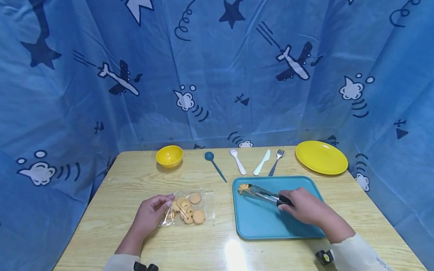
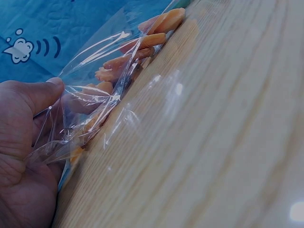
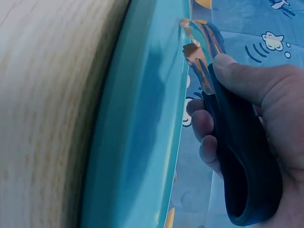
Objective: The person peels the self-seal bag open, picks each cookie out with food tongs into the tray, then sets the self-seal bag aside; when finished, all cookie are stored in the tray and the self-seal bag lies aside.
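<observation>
My left hand (image 1: 150, 214) pinches the near-left end of a clear plastic bag (image 1: 209, 205) lying on the table. Inside the bag are several round cookies (image 1: 199, 216); in the left wrist view the thumb and fingers hold the crinkled film (image 2: 95, 95). Over a teal tray (image 1: 257, 227), my right hand (image 1: 303, 209) grips black-handled metal tongs (image 1: 264, 194). At the tongs' tips, near the tray's upper left corner, is a flower-shaped cookie (image 1: 243, 188). Whether that cookie touches the tray I cannot tell. The right wrist view shows fingers wrapped round the tongs' black handle (image 3: 237, 142).
Along the back of the wooden table (image 1: 112, 203) are a yellow bowl (image 1: 170, 156), a dark blue spoon (image 1: 213, 162), a white spoon (image 1: 238, 162), a pale knife (image 1: 262, 162), a fork (image 1: 276, 162) and a yellow plate (image 1: 321, 157). A blue patterned curtain (image 1: 217, 75) stands behind.
</observation>
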